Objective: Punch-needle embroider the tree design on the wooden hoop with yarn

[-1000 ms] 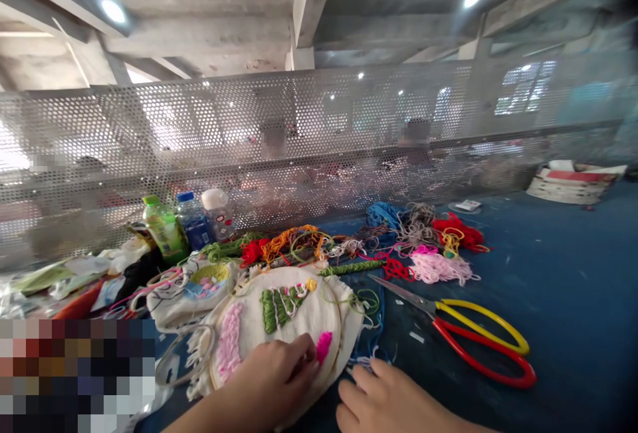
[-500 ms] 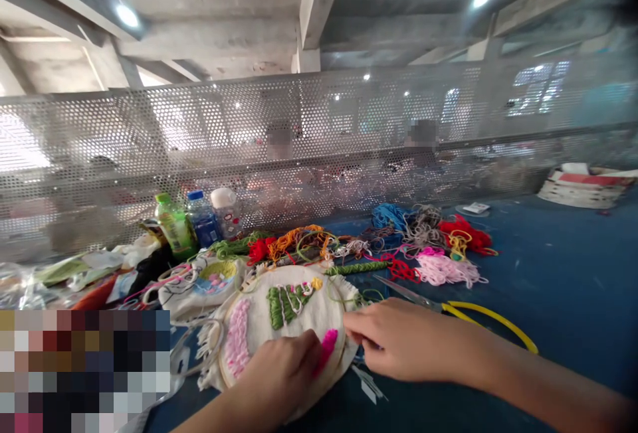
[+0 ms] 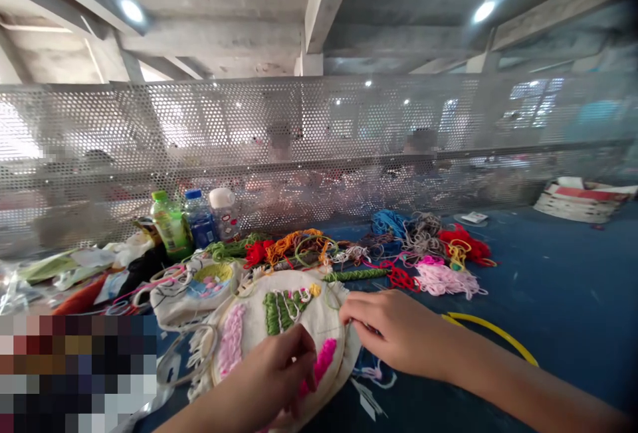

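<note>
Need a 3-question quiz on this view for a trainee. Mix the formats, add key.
1. Multiple choice. Of the three capped bottles in a row by the mesh screen, what colour is the cap on the middle bottle?
A) green
B) blue
C) white

2. True or false. The left hand is over the hooped cloth.

3. Fill in the blank. Part of the yellow handle is hidden behind the person's ____ forearm.

Key: 1. B; 2. true; 3. right
</note>
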Demonstrator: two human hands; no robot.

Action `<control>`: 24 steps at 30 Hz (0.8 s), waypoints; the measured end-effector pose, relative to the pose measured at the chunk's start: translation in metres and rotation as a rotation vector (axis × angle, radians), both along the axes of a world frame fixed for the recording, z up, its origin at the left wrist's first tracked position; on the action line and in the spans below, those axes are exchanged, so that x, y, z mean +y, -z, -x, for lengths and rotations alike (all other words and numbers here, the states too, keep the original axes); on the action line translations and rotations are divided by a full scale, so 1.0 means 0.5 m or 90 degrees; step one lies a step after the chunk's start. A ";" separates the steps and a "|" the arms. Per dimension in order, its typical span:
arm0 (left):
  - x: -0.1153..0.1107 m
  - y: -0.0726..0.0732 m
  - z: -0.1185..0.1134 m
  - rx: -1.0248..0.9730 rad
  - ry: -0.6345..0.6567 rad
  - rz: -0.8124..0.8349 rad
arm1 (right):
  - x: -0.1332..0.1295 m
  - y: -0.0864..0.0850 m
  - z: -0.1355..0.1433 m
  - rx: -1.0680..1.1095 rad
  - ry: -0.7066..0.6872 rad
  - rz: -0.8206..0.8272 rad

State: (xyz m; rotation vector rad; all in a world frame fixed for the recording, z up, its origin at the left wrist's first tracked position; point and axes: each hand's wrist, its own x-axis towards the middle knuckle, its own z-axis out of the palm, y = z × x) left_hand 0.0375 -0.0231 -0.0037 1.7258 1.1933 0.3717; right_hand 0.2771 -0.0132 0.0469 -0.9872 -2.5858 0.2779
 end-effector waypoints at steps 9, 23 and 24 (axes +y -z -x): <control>-0.019 -0.047 -0.002 -0.001 0.058 -0.052 | -0.020 -0.012 0.004 -0.018 -0.004 -0.009; -0.007 -0.009 0.000 -0.124 0.060 0.086 | -0.031 -0.015 0.008 -0.040 -0.004 -0.019; -0.006 -0.005 -0.001 -0.130 0.062 0.098 | -0.030 -0.012 0.009 -0.040 -0.006 -0.018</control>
